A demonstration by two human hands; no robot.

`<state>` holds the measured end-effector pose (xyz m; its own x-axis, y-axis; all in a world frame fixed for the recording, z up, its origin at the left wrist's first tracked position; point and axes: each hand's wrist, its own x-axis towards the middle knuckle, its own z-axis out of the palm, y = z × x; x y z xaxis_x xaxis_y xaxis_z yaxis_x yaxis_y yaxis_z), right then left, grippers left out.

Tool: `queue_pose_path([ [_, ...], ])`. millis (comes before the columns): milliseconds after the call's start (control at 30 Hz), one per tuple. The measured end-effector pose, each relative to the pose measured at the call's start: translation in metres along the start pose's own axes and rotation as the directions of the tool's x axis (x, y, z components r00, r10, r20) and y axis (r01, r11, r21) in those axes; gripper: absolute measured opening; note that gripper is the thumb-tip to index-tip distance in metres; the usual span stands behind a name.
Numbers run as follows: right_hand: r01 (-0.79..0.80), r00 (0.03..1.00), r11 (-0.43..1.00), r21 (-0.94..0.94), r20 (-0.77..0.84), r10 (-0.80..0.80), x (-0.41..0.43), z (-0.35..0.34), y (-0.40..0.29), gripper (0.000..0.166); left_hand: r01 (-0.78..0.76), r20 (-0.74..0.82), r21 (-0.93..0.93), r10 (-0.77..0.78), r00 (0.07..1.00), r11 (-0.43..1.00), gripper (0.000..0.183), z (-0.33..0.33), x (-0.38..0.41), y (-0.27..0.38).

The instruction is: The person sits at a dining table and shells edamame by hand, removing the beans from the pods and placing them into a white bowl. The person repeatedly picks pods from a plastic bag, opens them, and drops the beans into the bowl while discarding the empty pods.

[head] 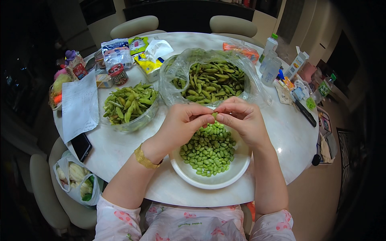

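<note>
My left hand [184, 122] and my right hand [241, 119] meet over a white bowl [211, 182], pinching one green soybean pod [214, 115] between their fingertips. Shelled green soybeans [209, 153] lie heaped in the bowl. Beyond my hands, a clear plastic bag [175, 78] stands wide, filled with whole soybean pods [214, 81]. Left of my left hand, a clear plastic container [132, 124] holds pods and what look like empty hulls [129, 102].
A written sheet of paper [80, 105] and a black phone [81, 147] lie at the left edge. Behind are a tissue pack [147, 66] and a can [118, 74]. Bottles [270, 70] and a black-handled knife [305, 113] are at right. A bag of vegetables [77, 180] rests on a chair.
</note>
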<state>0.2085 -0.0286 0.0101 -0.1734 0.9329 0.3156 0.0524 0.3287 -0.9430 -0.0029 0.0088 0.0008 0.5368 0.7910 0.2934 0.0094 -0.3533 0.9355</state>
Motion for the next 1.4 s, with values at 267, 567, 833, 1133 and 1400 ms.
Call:
queue_pose_path([
  [267,-0.034,0.999,0.999,-0.043,-0.029,0.032,-0.001,0.003,-0.001,0.017,-0.125,-0.054,0.183,0.137,0.989,0.975,0.019,0.007,-0.003,0.002],
  [567,0.024,0.997,0.999,0.024,-0.073,-0.022,-0.001,0.006,0.004,0.014,-0.096,-0.079,0.259,0.120,0.990,0.961,0.019,0.011,-0.006,0.006],
  [833,0.060,0.989,0.985,0.162,-0.141,-0.037,-0.002,0.018,0.003,0.006,-0.195,-0.059,0.217,0.212,0.975,0.956,0.022,0.012,-0.005,0.008],
  [1133,0.160,0.950,0.962,-0.221,-0.230,-0.211,-0.005,0.034,-0.006,0.011,-0.238,-0.190,0.391,0.331,0.924,0.889,0.019,0.021,-0.002,0.006],
  [1400,0.186,0.937,0.948,-0.257,-0.243,-0.250,-0.006,0.037,-0.008,0.010,-0.075,-0.258,0.201,0.127,0.958,0.977,0.019,0.021,-0.005,0.010],
])
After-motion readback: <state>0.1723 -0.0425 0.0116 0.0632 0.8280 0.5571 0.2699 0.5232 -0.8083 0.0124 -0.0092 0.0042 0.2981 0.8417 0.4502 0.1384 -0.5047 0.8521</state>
